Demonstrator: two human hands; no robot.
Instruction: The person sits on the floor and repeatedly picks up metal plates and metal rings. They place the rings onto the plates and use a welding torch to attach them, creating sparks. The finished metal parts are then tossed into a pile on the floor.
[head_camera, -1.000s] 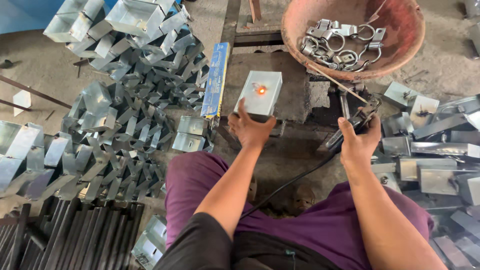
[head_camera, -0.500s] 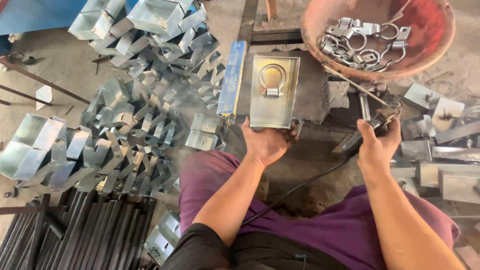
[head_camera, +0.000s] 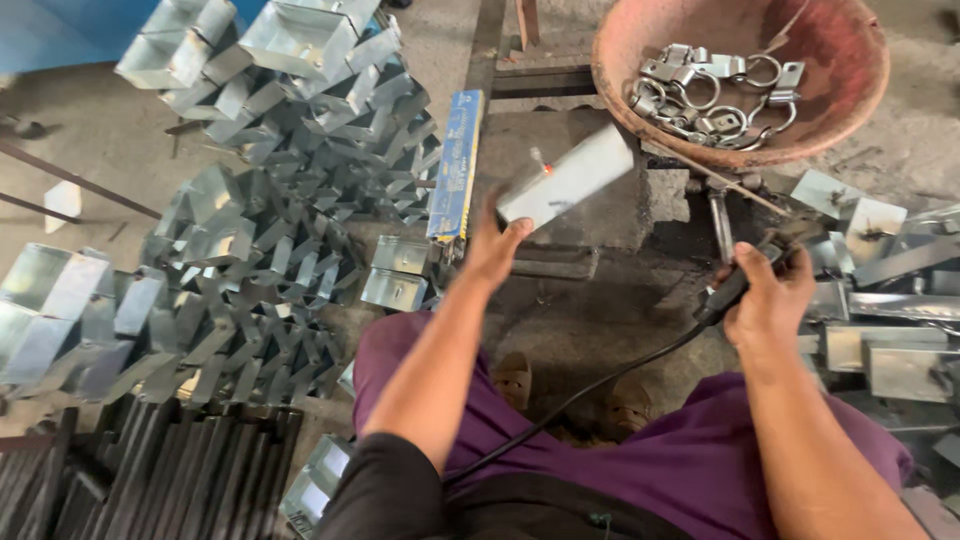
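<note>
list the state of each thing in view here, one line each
left hand: gripping the metal box, lifting it.
metal box: tilted, off the work block, small orange glow on it.
right hand: closed around the welding holder.
welding holder: held, black cable trailing toward the lap.
red basin: upright, holding ring latches.
ring latches: piled loose.
finished boxes: heaped on the floor.

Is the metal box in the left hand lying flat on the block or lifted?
Lifted and tilted: the left hand holds the metal box by its lower end, angled above the block.

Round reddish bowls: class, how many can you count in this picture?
1. The round reddish bowl sits at the top right, beyond the right hand, holding metal ring fittings. Others may lie outside the picture.
</note>
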